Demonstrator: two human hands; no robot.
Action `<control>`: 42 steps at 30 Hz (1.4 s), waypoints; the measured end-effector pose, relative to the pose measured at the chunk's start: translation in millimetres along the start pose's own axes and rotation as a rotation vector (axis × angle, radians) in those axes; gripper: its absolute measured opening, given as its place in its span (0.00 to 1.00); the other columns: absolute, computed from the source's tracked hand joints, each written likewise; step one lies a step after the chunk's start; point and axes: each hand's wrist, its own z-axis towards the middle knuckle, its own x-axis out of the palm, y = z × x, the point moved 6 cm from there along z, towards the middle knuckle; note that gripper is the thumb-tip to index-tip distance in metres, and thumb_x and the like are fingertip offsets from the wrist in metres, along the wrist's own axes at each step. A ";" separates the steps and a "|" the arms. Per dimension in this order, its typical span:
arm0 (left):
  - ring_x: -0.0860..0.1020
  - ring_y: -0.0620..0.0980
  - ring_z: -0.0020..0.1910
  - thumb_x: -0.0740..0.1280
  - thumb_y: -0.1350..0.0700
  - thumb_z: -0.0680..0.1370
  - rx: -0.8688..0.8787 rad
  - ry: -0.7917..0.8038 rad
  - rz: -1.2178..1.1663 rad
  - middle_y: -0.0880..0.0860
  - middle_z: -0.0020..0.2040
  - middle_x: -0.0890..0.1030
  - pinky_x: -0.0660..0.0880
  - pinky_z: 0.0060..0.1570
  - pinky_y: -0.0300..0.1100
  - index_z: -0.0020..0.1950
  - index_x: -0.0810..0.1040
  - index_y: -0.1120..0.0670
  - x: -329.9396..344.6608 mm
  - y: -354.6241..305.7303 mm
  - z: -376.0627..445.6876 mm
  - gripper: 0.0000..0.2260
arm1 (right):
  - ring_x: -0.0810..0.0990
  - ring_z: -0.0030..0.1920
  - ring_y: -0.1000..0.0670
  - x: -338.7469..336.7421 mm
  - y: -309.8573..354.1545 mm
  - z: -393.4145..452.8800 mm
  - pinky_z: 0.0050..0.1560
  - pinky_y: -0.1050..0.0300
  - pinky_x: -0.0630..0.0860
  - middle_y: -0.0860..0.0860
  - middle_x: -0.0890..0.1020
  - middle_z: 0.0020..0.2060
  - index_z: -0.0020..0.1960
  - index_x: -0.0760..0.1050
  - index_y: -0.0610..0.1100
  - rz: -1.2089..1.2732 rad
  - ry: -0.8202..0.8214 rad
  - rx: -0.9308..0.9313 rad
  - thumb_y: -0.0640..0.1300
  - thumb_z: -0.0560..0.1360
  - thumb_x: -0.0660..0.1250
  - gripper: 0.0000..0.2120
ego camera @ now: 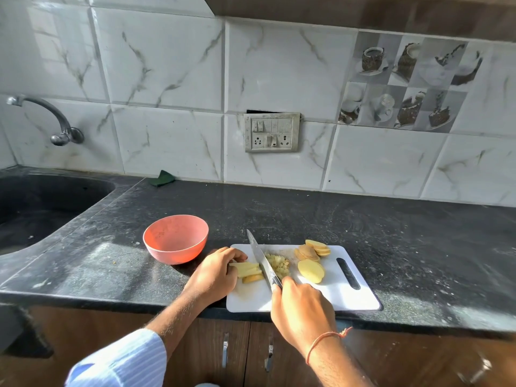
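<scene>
Striped sleeve on the left arm comes closest, cut off by the bottom edge. Beyond it the black counter carries a white cutting board, its near edge partly hidden behind the right hand. That hand is clamped round the knife, with the handle buried in the fist and the blade slanting away leftward. A pink bowl sits well left of the grip. The left hand curls onto potato strips touching the blade's left side, fingertips tucked from sight. Diced potato lies just right of the blade, and potato slices lie farther right.
</scene>
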 end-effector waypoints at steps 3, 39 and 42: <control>0.76 0.36 0.57 0.62 0.63 0.76 0.020 -0.013 -0.003 0.36 0.55 0.79 0.74 0.56 0.33 0.60 0.82 0.44 -1.3 -0.3 -1.4 0.20 | 0.84 0.54 0.43 1.0 0.4 0.8 0.49 0.51 0.78 0.47 0.85 0.50 0.56 0.76 0.48 -0.003 -0.003 0.000 0.56 0.86 0.50 0.18; 0.77 0.36 0.56 0.75 0.28 0.69 0.038 0.010 -0.033 0.34 0.57 0.79 0.77 0.55 0.35 0.63 0.86 0.40 -3.7 0.6 -1.7 0.27 | 0.85 0.52 0.43 -6.2 7.9 -2.2 0.45 0.51 0.78 0.48 0.86 0.48 0.64 0.75 0.50 0.044 -0.076 -0.055 0.52 0.86 0.51 0.16; 0.77 0.36 0.55 0.75 0.28 0.69 0.054 -0.013 -0.022 0.34 0.56 0.80 0.72 0.52 0.29 0.62 0.86 0.40 -5.0 -0.9 -2.3 0.26 | 0.85 0.56 0.39 2.1 16.2 -2.1 0.52 0.48 0.81 0.44 0.86 0.54 0.78 0.67 0.49 -0.054 -0.016 -0.071 0.46 0.85 0.52 0.22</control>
